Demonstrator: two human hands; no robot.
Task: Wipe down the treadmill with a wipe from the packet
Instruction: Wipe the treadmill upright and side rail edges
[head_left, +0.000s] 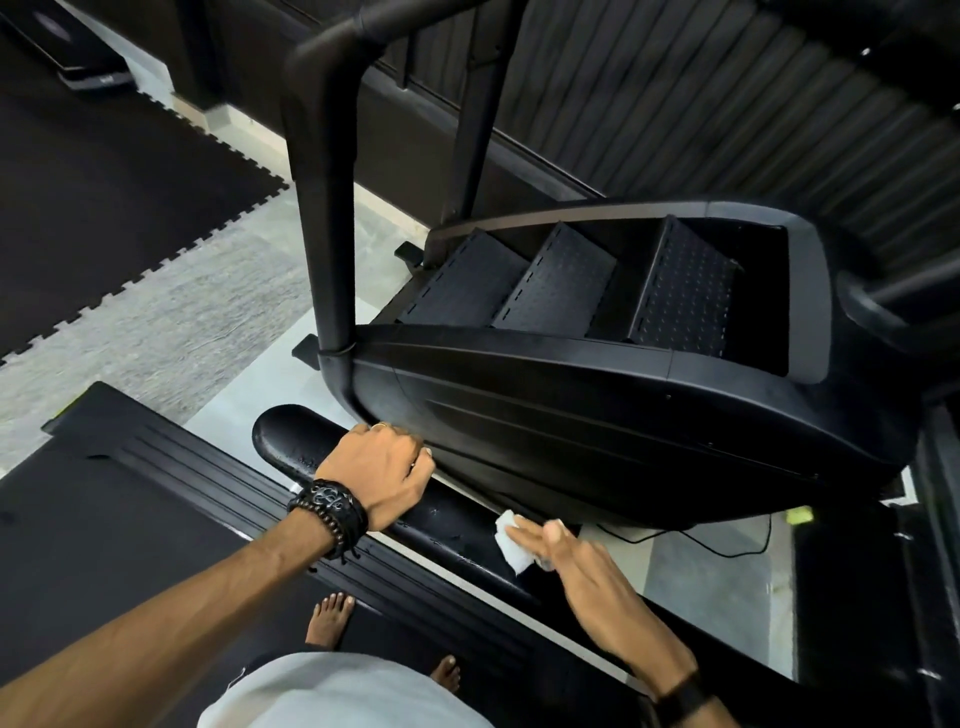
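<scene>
On a gym floor of pale tile and black mats, the treadmill handrail is gripped mid-frame by the left hand while the wipe, pressed flat under the right hand, is best drawn along it in overlapping strokes.

The treadmill is black, its deck running from lower left toward the right, with a ribbed side rail along its edge. Above that rail runs a glossy black padded handrail, rounded at its free end and slanting down to the right; its surface glistens with wet spots. The wipe is a small white crumpled sheet, lying against the handrail's top near its lower stretch, partly covered by the fingers pressed flat on it. The packet is not in view.
</scene>
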